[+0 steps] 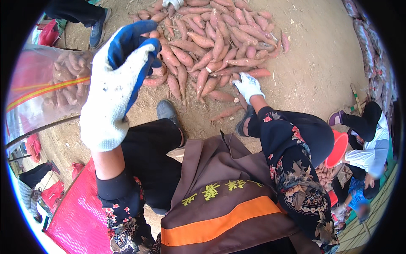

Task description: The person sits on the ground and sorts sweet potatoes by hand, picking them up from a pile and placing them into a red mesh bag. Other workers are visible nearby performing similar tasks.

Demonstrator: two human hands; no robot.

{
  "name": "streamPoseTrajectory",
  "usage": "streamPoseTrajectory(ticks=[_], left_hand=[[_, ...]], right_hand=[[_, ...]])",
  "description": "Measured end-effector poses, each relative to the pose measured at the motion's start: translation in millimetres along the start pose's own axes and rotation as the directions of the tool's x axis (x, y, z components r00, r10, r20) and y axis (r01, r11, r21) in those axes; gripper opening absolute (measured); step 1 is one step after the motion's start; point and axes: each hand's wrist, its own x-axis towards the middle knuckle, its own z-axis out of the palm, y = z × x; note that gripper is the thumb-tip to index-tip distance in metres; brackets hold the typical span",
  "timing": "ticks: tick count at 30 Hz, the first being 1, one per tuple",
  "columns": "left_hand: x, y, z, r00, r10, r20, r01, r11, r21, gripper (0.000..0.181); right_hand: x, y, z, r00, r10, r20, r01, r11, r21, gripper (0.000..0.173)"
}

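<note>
My left hand, in a white knit glove with a blue coated palm, is raised in front of the left end of a heap of sweet potatoes. Its fingers curl loosely, thumb apart from them, and nothing shows in the grasp. Down at the heap's near edge, my right hand wears a similar glove. Its fingertips touch a small sweet potato; the palm side is hidden, so I cannot tell whether it is gripped. A loose sweet potato with thin roots lies on the dirt between my shoes.
Left stands a clear plastic bag containing sweet potatoes, near a pink mesh sack. Another person's gloved hand reaches the heap's far side; a shoe stands far left. People sit at right near a red basin. Filled bags line the right.
</note>
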Motion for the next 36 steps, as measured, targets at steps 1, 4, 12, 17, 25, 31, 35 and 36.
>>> streamPoseTrajectory(ticks=[1, 4, 12, 17, 25, 31, 35, 36], left_hand=[[2, -5, 3, 0.999, 0.040, 0.013, -0.040, 0.999, 0.007, 0.040], [2, -7, 7, 0.994, 0.092, 0.059, -0.094, 0.995, 0.035, 0.042], [-10, -25, 15, 0.991, 0.129, 0.035, -0.132, 0.988, 0.076, 0.063], [-1, 30, 23, 0.991, -0.102, 0.092, 0.106, 0.994, -0.037, 0.033], [-16, 13, 18, 1.000, 0.005, -0.022, -0.005, 1.000, 0.012, 0.037], [-13, 9, 15, 0.998, 0.057, -0.024, -0.055, 0.996, 0.063, 0.033], [-8, 40, 28, 0.975, -0.176, -0.138, 0.159, 0.980, -0.123, 0.036], [-13, 52, 22, 0.969, -0.220, -0.114, 0.204, 0.969, -0.139, 0.037]], right_hand=[[-2, -11, -8, 0.997, 0.014, -0.079, -0.004, 0.993, 0.122, 0.063], [-4, -69, -70, 0.997, 0.000, 0.079, -0.058, 0.681, 0.730, 0.044], [-40, -171, -175, 0.792, -0.604, -0.091, -0.028, -0.186, 0.982, 0.045], [45, 22, -54, 0.938, 0.055, 0.342, -0.337, 0.373, 0.864, 0.027], [-33, 9, 36, 0.947, 0.268, 0.175, -0.260, 0.963, -0.066, 0.066], [-27, 7, 24, 0.939, 0.290, 0.187, -0.322, 0.930, 0.178, 0.054], [-23, -12, -6, 0.977, 0.084, 0.198, -0.132, 0.961, 0.243, 0.052], [-26, -31, -17, 0.979, 0.017, 0.203, -0.042, 0.992, 0.122, 0.048]])
